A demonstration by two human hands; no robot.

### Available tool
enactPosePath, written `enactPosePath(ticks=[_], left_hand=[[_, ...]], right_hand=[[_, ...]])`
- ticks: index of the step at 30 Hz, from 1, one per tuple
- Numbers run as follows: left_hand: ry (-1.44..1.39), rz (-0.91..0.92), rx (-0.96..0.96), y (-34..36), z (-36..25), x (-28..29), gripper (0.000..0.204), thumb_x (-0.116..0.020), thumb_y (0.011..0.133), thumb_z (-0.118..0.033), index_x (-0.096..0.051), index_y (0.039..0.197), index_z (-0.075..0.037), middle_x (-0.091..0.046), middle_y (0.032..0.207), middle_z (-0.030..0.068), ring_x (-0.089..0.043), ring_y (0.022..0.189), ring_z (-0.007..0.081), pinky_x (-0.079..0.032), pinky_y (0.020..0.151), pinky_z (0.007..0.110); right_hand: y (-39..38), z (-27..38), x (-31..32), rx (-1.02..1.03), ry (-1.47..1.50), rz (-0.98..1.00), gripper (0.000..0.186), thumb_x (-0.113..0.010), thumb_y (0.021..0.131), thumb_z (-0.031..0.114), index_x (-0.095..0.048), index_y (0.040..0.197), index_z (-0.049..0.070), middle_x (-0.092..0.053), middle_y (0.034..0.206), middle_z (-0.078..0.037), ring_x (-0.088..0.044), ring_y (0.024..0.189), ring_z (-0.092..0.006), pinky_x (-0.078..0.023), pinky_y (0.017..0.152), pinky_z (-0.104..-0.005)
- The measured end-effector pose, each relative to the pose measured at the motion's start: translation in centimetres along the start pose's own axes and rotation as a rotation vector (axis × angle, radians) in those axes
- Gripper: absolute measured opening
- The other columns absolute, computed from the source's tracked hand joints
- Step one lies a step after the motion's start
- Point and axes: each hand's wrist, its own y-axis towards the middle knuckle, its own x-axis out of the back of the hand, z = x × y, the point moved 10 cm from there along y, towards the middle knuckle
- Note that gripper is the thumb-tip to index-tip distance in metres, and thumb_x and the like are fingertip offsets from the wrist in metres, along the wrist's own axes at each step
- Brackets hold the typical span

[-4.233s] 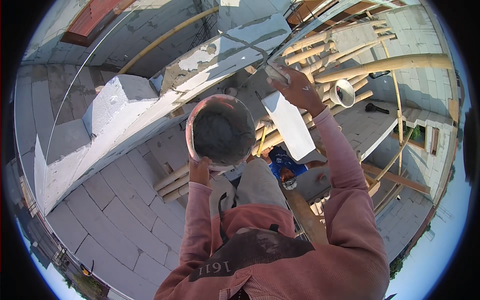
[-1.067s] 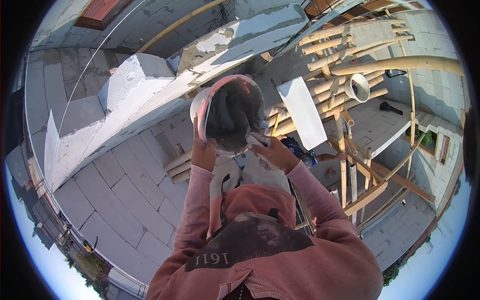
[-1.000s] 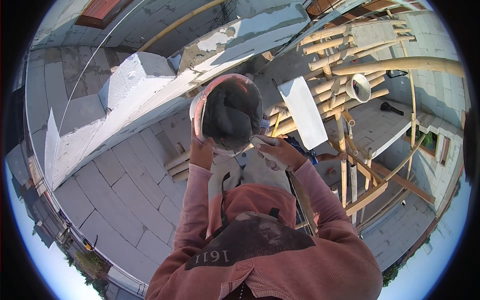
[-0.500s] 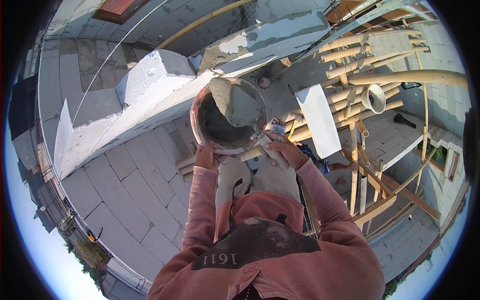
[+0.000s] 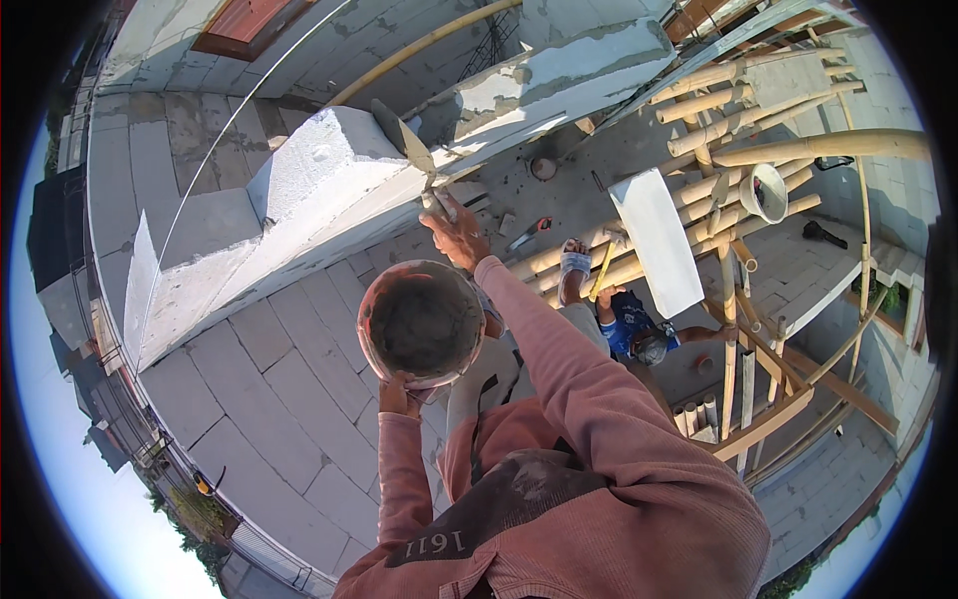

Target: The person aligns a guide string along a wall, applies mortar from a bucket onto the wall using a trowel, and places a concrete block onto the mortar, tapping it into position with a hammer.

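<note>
My left hand [image 5: 399, 395] grips the near rim of a reddish bucket [image 5: 367, 344], with wet grey mortar [image 5: 427, 329] inside. My right hand [image 5: 457, 238] is closed round the handle of a trowel [image 5: 407, 142], arm stretched forward. The trowel's blade is over the wall top, in the gap between a white aerated block [image 5: 324, 150] and a mortar-smeared block course [image 5: 559, 90]. Mortar shows near the blade's heel; how much it carries I cannot tell.
Bamboo scaffold poles [image 5: 818, 147] cross at the right, bearing a loose white block [image 5: 654, 240] and a white bucket [image 5: 766, 195]. Below, a person in a blue shirt [image 5: 629, 317] is beside the scaffold. A thin string [image 5: 215, 150] runs above the wall at left.
My right hand has lifted the trowel out of the bucket and carried it forward to the wall top. The bucket has come lower and nearer, still in my left hand.
</note>
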Motion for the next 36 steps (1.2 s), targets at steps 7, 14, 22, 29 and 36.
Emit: enactPosePath(ticks=[7,14,22,29,36], left_hand=[[-0.055,-0.104,0.086,-1.8,1.5,5.0,0.035,-0.049,0.081,0.001,-0.042,0.113,0.014,-0.057,0.116,0.0298,-0.065,0.103,0.0482,-0.059,0.088,0.063],[-0.122,-0.103,0.163,-0.8,2.7,3.9,0.04,-0.049,0.078,0.003,-0.045,0.118,0.011,-0.06,0.112,0.026,-0.068,0.098,0.0447,-0.061,0.084,0.062],[-0.107,-0.015,0.087,-0.7,1.5,0.6,0.038,-0.049,0.079,0.003,-0.045,0.116,0.012,-0.06,0.11,0.0274,-0.068,0.096,0.0455,-0.062,0.084,0.06],[-0.125,0.044,0.094,0.0,3.0,0.6,0.037,-0.049,0.079,0.004,-0.045,0.115,0.012,-0.06,0.11,0.0271,-0.068,0.095,0.0454,-0.062,0.083,0.061],[-0.118,-0.081,0.168,-1.2,4.2,5.3,0.031,-0.049,0.079,0.003,-0.047,0.11,0.009,-0.061,0.105,0.0244,-0.07,0.091,0.0437,-0.063,0.079,0.061]], right_hand=[[-8.4,10.3,-5.0,0.723,-0.563,-0.188,0.028,-0.066,0.094,0.02,-0.059,0.117,0.005,-0.056,0.125,-0.024,-0.061,0.111,-0.0391,-0.053,0.092,-0.0443],[-16.1,12.0,-9.9,0.853,-1.316,-0.033,0.047,-0.065,0.093,0.022,-0.054,0.129,-0.006,-0.052,0.132,-0.027,-0.057,0.11,-0.0392,-0.05,0.095,-0.0402],[-13.9,8.2,-3.5,0.343,-0.33,-0.071,0.051,-0.068,0.095,0.021,-0.047,0.137,0.001,-0.06,0.097,-0.01,-0.061,0.07,-0.0169,-0.054,0.063,-0.0307],[-6.2,7.2,-9.0,0.358,-0.181,-0.298,0.049,-0.071,0.09,0.013,-0.049,0.133,0.004,-0.056,0.11,-0.017,-0.06,0.084,-0.0254,-0.055,0.071,-0.038],[-19.0,12.2,-5.7,0.758,-0.673,-0.064,0.046,-0.072,0.088,0.013,-0.05,0.128,0.004,-0.055,0.12,-0.026,-0.061,0.098,-0.0355,-0.056,0.081,-0.0452]])
